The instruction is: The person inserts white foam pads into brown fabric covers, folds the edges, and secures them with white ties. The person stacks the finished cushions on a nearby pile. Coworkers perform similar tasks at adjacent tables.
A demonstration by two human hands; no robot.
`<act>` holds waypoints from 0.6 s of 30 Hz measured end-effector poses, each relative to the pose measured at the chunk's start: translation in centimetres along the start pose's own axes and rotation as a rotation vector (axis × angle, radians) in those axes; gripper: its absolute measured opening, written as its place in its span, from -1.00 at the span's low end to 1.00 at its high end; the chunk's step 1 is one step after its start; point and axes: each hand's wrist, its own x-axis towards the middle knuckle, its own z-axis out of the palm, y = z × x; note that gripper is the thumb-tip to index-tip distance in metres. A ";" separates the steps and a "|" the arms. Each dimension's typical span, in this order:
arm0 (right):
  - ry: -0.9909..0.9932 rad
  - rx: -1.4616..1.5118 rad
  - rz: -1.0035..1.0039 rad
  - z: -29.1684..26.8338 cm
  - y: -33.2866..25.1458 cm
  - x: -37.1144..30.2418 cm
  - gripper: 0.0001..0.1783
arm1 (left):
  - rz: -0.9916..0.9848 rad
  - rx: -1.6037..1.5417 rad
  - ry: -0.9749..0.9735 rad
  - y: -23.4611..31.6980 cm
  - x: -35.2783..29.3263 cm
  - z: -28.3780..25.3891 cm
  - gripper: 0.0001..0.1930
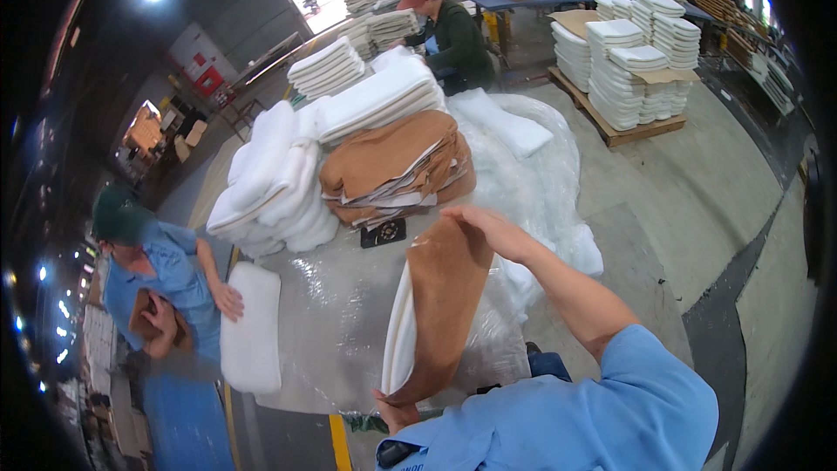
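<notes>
A brown fabric cover [449, 301] stands tilted on the plastic-wrapped table, with a white padded cushion [401, 336] showing along its left side. At the cover's far upper end, my right hand [488, 228] grips the edge with the fingers bent over it. My left hand [398, 412] holds the near lower end; its fingers are partly hidden under the cover. Just beyond lies a small flat black object [384, 233], close to a heap of folded brown covers [397, 161].
White pads [270, 183] are piled at the far left of the table. On the left, a co-worker [161, 270] touches a single white pad [251, 327]. Another person [458, 39] works behind the piles. A loaded pallet [615, 133] stands at the far right.
</notes>
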 end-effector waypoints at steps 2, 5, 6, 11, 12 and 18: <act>-0.090 0.036 -0.072 1.0 -3.3 -2.5 -0.48 | -0.042 0.014 -0.054 1.4 0.4 -1.2 -0.19; -0.018 -0.339 -0.063 0.8 -2.2 -3.5 -0.50 | -0.009 0.108 -0.141 0.3 0.6 -0.2 -0.17; -0.006 -0.339 -0.060 0.3 -1.1 -3.5 -0.50 | -0.022 0.086 -0.064 -0.6 0.7 0.9 -0.16; 0.093 -0.617 0.102 -2.9 1.9 -3.9 -0.50 | 0.051 0.268 0.047 -1.4 0.5 4.0 -0.29; 0.084 -0.519 0.138 -3.4 2.2 -3.9 -0.50 | 0.090 0.395 0.025 -1.1 0.2 4.2 -0.32; 0.043 -0.028 0.514 -4.3 5.3 -4.6 -0.50 | 0.221 0.629 0.048 2.9 -2.8 2.6 -0.29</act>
